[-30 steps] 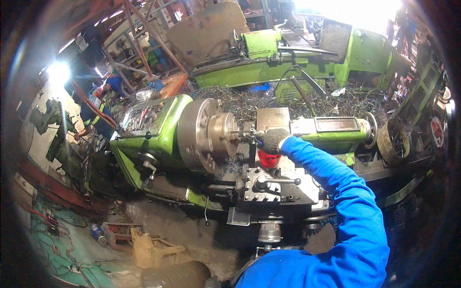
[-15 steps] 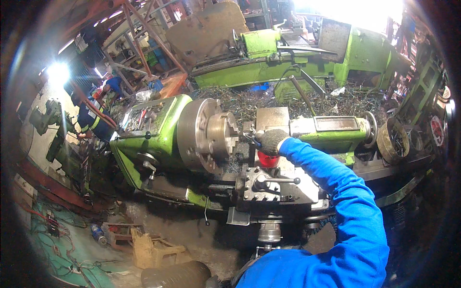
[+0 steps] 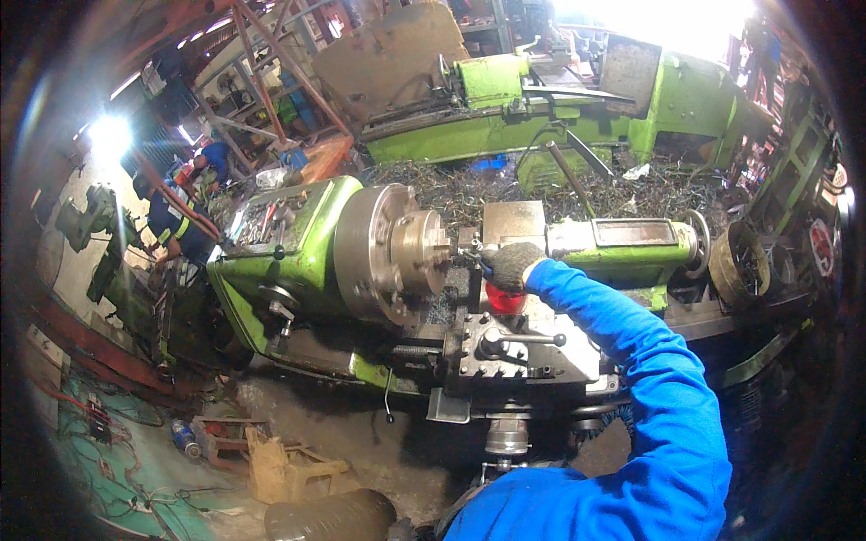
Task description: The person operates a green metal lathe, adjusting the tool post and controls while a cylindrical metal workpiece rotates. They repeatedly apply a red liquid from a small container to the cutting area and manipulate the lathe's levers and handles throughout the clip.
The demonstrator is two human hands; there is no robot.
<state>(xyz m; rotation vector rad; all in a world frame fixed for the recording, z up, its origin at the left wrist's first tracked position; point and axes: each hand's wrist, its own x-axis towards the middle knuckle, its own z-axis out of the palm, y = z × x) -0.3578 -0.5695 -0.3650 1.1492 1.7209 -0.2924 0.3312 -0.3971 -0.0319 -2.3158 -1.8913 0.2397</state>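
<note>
My right hand (image 3: 511, 267), in a dark knitted glove under a blue sleeve, reaches over the lathe bed just right of the chuck (image 3: 419, 252). Its fingers are closed around a slim tool with a bit of blue showing; the tool's kind is too small to make out, and its dark tip points left toward the chuck jaws. Below the glove sits a red container (image 3: 503, 300), partly covered by the hand. The tool post (image 3: 492, 347) with its lever handle stands nearer me. My left hand is out of view.
The green tailstock (image 3: 622, 248) with its handwheel (image 3: 696, 243) lies to the right, beside a round bin (image 3: 738, 263). Metal swarf (image 3: 424, 185) piles behind the bed, before another green machine (image 3: 487, 135). A co-worker (image 3: 180, 221) bends at the far left.
The chuck's jaws sit at a different angle, so it has turned. My right hand stays nearly in place. At the far left the co-worker's arm has shifted slightly.
</note>
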